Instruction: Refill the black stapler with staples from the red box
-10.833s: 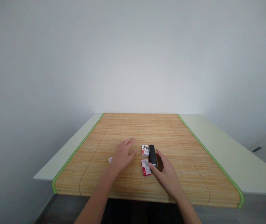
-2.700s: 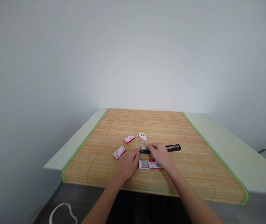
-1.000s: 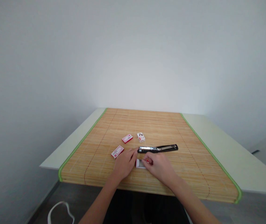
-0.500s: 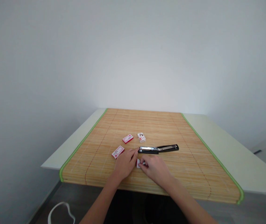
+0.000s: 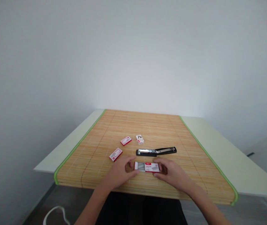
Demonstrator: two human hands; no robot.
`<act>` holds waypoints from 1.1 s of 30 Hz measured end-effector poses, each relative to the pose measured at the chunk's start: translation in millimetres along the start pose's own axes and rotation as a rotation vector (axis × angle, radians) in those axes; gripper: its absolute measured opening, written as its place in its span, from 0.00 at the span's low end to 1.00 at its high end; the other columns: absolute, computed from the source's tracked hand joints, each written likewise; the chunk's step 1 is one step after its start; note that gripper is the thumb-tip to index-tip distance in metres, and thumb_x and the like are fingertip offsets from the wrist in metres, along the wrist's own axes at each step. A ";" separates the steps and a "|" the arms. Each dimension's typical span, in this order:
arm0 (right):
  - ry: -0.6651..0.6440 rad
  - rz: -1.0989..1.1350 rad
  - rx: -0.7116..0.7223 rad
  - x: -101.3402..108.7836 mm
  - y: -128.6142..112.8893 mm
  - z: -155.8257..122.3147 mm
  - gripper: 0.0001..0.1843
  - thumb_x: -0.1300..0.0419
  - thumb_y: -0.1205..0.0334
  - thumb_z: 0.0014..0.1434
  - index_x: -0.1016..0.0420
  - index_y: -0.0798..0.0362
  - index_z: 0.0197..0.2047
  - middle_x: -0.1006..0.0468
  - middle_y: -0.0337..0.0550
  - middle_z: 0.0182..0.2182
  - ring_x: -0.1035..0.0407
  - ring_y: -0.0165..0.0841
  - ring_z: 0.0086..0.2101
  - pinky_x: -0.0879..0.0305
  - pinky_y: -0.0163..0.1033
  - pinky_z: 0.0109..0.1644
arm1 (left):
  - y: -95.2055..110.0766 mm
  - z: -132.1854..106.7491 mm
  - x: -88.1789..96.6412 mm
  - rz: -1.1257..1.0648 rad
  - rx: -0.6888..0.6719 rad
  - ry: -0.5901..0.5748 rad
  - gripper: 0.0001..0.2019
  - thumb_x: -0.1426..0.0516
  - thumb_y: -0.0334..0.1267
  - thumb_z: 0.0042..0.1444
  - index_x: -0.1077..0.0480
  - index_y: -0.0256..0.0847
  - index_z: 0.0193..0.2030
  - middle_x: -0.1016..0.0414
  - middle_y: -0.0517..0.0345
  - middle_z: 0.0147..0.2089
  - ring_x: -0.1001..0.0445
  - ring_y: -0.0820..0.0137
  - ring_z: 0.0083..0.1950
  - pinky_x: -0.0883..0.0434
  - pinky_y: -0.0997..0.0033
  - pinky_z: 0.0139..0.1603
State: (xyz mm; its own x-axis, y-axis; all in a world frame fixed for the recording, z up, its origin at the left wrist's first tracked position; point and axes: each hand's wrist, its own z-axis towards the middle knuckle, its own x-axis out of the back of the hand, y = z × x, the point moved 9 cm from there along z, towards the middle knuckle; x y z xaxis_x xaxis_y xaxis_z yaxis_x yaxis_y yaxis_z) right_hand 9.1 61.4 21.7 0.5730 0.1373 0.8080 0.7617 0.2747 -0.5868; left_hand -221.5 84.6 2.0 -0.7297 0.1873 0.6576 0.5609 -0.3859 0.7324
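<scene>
Staple box [image 5: 147, 167] at 6 o'clock on bamboo mat [image 5: 194, 156], just under opened stapler [image 5: 156, 151]. Left hand [image 5: 118, 172] pinches tray end, right hand [image 5: 173, 173] grips sleeve end. Likely light, thin card, crushable; staple strips brittle. Hold short ends, gently.

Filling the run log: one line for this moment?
both hands grip red-white staple box | black stapler open flat behind | on bamboo mat
</scene>
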 end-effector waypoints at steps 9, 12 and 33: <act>-0.054 0.100 0.042 -8.6 5.6 6.2 0.13 0.35 0.57 0.60 0.20 0.48 0.48 0.24 0.37 0.31 0.32 0.33 0.31 0.38 0.36 0.35 | 6.0 11.2 -9.3 0.033 -0.063 -0.055 0.14 0.33 0.51 0.55 0.20 0.49 0.45 0.22 0.60 0.39 0.27 0.66 0.41 0.33 0.70 0.43; -0.058 0.091 0.055 -10.9 -2.4 9.4 0.11 0.35 0.57 0.60 0.19 0.48 0.46 0.25 0.37 0.31 0.32 0.33 0.31 0.39 0.35 0.36 | 6.1 15.3 -15.2 0.063 -0.078 -0.063 0.16 0.32 0.53 0.53 0.19 0.51 0.46 0.22 0.62 0.37 0.27 0.66 0.40 0.34 0.70 0.41; 0.105 0.308 0.006 29.9 32.3 -1.4 0.30 0.34 0.46 0.61 0.29 0.42 0.65 0.22 0.38 0.34 0.29 0.34 0.32 0.33 0.39 0.36 | -21.7 28.1 -14.8 -0.208 0.083 0.006 0.29 0.33 0.57 0.52 0.26 0.44 0.56 0.27 0.62 0.35 0.31 0.70 0.33 0.36 0.72 0.33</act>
State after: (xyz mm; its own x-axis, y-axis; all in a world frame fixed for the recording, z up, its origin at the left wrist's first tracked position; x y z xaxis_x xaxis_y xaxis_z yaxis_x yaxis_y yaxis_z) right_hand 51.2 73.0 26.8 0.8045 0.1156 0.5826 0.5463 0.2412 -0.8021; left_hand -211.9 115.5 -18.7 -0.8356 0.2495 0.4895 0.4276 -0.2641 0.8645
